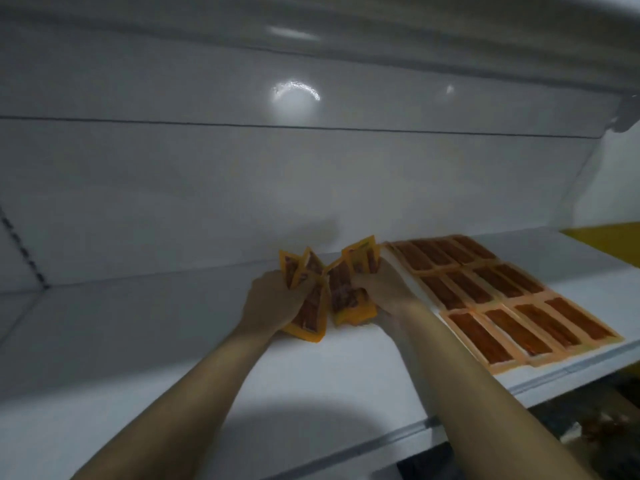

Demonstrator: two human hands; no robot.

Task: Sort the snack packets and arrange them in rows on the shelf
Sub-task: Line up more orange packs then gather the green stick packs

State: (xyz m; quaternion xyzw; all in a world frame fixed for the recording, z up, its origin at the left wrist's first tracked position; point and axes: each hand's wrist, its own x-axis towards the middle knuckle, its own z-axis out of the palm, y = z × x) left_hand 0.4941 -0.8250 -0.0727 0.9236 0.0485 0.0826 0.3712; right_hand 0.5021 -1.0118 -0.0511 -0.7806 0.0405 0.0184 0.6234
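At the far left, a perforated upright strip (21, 244) runs down the white back panel (242, 185) to the shelf's back edge. The white shelf (311, 393) carries everything else.

Near the middle of the shelf, toward the back edge, the left hand (273, 301) has its fingers curled round a fanned bunch of orange-yellow snack packets (306, 308). The bunch's lower end touches the shelf and its tops stand up. Just beside it, the right hand (382, 289) grips a second bunch of the same packets (349, 289), also propped up off the shelf. The two bunches nearly meet between the hands. Blur hides the exact finger placement.

To the right, flat packets (502, 299) lie side by side in three rows, from the back edge to the front edge. At the far right, by the back edge, shows a yellow surface (604, 239).
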